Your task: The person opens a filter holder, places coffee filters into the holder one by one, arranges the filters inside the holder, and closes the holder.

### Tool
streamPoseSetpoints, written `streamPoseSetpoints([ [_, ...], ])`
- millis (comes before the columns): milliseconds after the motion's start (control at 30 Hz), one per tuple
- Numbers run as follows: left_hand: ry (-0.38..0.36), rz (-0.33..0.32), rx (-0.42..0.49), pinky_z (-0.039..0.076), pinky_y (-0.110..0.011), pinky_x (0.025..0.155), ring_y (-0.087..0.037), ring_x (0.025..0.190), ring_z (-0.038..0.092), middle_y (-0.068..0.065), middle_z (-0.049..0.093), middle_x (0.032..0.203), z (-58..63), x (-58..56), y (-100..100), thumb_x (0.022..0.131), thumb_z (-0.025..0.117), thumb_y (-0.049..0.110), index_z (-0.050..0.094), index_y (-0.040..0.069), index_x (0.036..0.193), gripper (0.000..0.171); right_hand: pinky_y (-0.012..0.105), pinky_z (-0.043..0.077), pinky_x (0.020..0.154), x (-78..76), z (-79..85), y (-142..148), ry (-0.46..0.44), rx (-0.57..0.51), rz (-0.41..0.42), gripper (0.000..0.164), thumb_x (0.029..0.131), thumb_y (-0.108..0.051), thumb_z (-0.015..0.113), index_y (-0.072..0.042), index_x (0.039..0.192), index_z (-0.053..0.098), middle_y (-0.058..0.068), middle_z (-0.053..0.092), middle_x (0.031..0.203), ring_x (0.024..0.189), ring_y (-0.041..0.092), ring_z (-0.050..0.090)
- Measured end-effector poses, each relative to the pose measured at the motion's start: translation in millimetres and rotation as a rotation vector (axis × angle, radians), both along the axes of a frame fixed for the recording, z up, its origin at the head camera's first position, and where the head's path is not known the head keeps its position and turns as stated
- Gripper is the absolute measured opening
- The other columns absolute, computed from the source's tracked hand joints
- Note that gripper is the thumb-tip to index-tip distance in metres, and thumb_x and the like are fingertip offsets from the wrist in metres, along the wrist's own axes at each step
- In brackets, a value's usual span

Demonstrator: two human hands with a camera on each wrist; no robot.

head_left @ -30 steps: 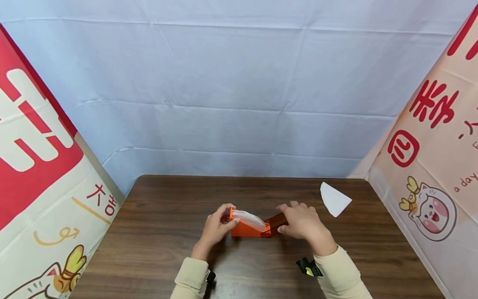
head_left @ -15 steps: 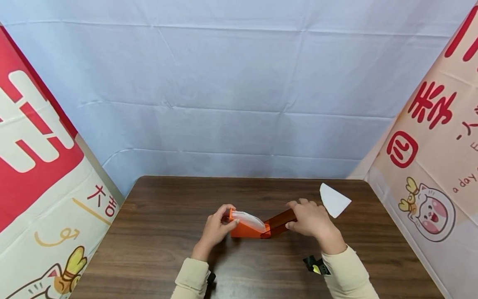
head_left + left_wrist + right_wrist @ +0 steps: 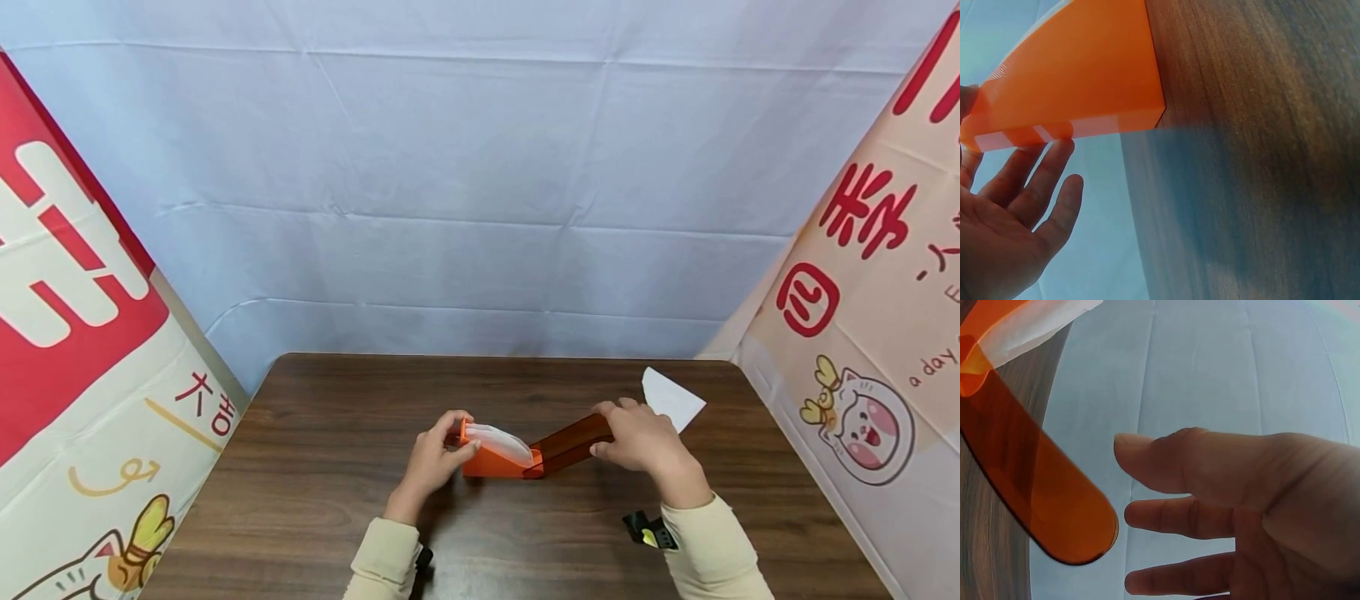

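An orange filter paper holder (image 3: 498, 467) stands on the table, with white paper filters (image 3: 501, 443) upright inside. Its see-through brown-orange lid (image 3: 570, 444) is swung out to the right from the holder's right end. My left hand (image 3: 431, 457) grips the tall left end, thumb on the near side and fingers round the end wall. In the left wrist view, fingertips meet the orange wall (image 3: 1079, 69). My right hand (image 3: 645, 440) is at the lid's free end. The right wrist view shows a small gap between the thumb and fingers and the rounded lid tip (image 3: 1079, 525).
A loose white cone-shaped paper filter (image 3: 678, 400) lies at the table's back right, partly behind my right hand. The dark wooden table (image 3: 337, 433) backs onto a pale blue cloth (image 3: 450, 208). Printed banners (image 3: 82, 333) hang at both sides.
My right hand has moved to the right along the lid, uncovering more of it. My left hand and the holder have stayed in place.
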State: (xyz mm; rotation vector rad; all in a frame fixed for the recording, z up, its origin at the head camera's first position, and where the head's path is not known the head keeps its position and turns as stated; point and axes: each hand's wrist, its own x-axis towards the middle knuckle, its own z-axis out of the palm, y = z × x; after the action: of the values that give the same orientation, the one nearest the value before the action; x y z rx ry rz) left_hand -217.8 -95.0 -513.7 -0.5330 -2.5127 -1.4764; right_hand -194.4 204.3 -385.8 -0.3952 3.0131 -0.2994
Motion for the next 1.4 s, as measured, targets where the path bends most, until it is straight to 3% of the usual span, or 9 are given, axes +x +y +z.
streamPoseSetpoints([
  [200,0.009,0.003,-0.001,0.050,-0.030,0.066,-0.010,0.076,0.060,0.007,0.063,0.090,-0.3,-0.8,0.3,0.083,0.071,0.028,0.056,0.022,0.111,0.032,0.052,0.044,0.062,-1.0,-2.1,9.6,-0.012,-0.015,-0.014,0.054,0.075,-0.028,0.077,-0.005,0.119,0.059,0.018,0.057,0.103,0.082,0.036,0.057],
  [633,-0.021,0.006,-0.008,0.049,-0.027,0.064,-0.013,0.079,0.057,0.007,0.063,0.093,0.6,-0.3,-0.5,0.083,0.071,0.027,0.056,0.021,0.111,0.032,0.052,0.046,0.062,-4.2,-6.9,30.7,-0.052,-0.050,-0.028,0.056,0.077,-0.026,0.074,0.002,0.121,0.055,0.028,0.053,0.111,0.091,0.044,0.055],
  [900,-0.015,-0.008,0.012,0.052,-0.035,0.070,-0.013,0.079,0.059,0.006,0.063,0.092,-0.5,-1.3,0.1,0.082,0.071,0.026,0.056,0.023,0.110,0.032,0.054,0.046,0.063,-7.7,-10.8,41.9,-0.066,-0.045,-0.036,0.056,0.078,-0.027,0.074,0.003,0.122,0.054,0.028,0.053,0.110,0.092,0.043,0.055],
  [1133,-0.007,-0.005,-0.004,0.050,-0.028,0.065,-0.012,0.079,0.058,0.007,0.063,0.093,-0.9,-1.4,0.2,0.082,0.071,0.028,0.056,0.022,0.111,0.033,0.054,0.045,0.060,-11.1,-16.8,53.0,-0.063,-0.021,-0.057,0.056,0.078,-0.027,0.073,0.002,0.122,0.054,0.027,0.054,0.108,0.091,0.043,0.056],
  [1400,0.002,0.001,-0.001,0.051,-0.029,0.067,-0.011,0.078,0.058,0.009,0.062,0.091,-2.1,-2.0,0.3,0.081,0.073,0.025,0.056,0.023,0.110,0.033,0.054,0.046,0.061,-15.5,-28.2,64.5,-0.043,-0.034,-0.056,0.054,0.079,-0.024,0.073,0.003,0.122,0.055,0.028,0.055,0.110,0.095,0.044,0.054],
])
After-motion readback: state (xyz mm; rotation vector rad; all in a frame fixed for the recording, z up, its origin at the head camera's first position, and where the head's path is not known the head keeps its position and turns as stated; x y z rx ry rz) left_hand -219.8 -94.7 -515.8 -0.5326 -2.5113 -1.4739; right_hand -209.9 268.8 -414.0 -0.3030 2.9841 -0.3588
